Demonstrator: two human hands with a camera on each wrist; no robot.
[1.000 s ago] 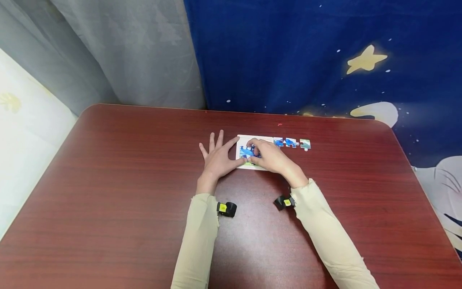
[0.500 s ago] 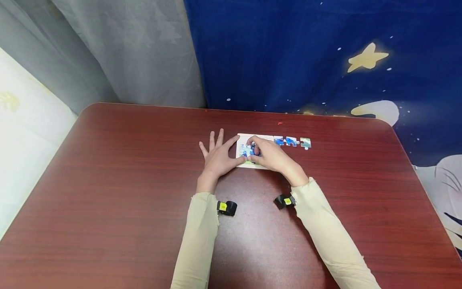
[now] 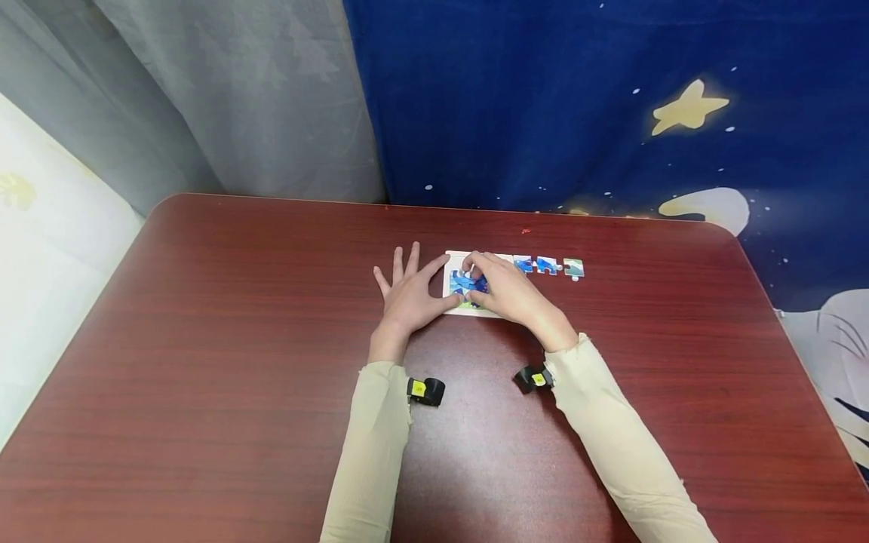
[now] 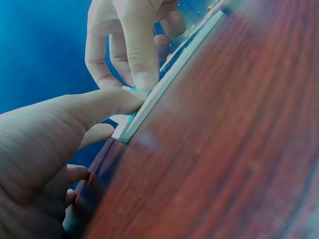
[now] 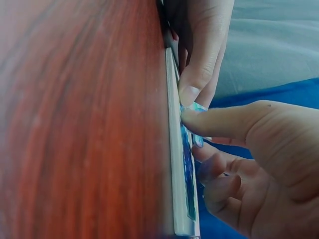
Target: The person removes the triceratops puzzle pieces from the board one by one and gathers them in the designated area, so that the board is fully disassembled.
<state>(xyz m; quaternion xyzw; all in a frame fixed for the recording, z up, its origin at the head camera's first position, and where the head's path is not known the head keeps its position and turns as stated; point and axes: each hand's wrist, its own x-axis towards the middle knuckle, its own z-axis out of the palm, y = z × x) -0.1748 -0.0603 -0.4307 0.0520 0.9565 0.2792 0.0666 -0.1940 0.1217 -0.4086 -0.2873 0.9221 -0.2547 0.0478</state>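
Your left hand (image 3: 410, 298) spreads its fingers wide over the red-brown wood-grain bench (image 3: 271, 339), forefinger at the 11 o'clock corner of a white-framed jigsaw board (image 3: 456, 259) and thumb resting by its 7 o'clock corner. Your right hand (image 3: 509, 292) arches in from 4 o'clock, thumb and forefinger pinching a blue-green jigsaw piece (image 5: 200, 106) just above the partly covered blue picture; the two thumb tips nearly meet. The board lies flat toward 12 o'clock on the bench. Three loose jigsaw pieces (image 3: 547, 265) line up between 2 and 3 o'clock of it, the nearest right beside its edge. Cream sleeves (image 3: 370, 445) cover your forearms, a black wrist device (image 3: 426, 391) with a yellow label on each inner side. Behind, a grey curtain (image 3: 271, 90) hangs at 11 o'clock and a blue starry curtain (image 3: 516, 105) at 1 o'clock.
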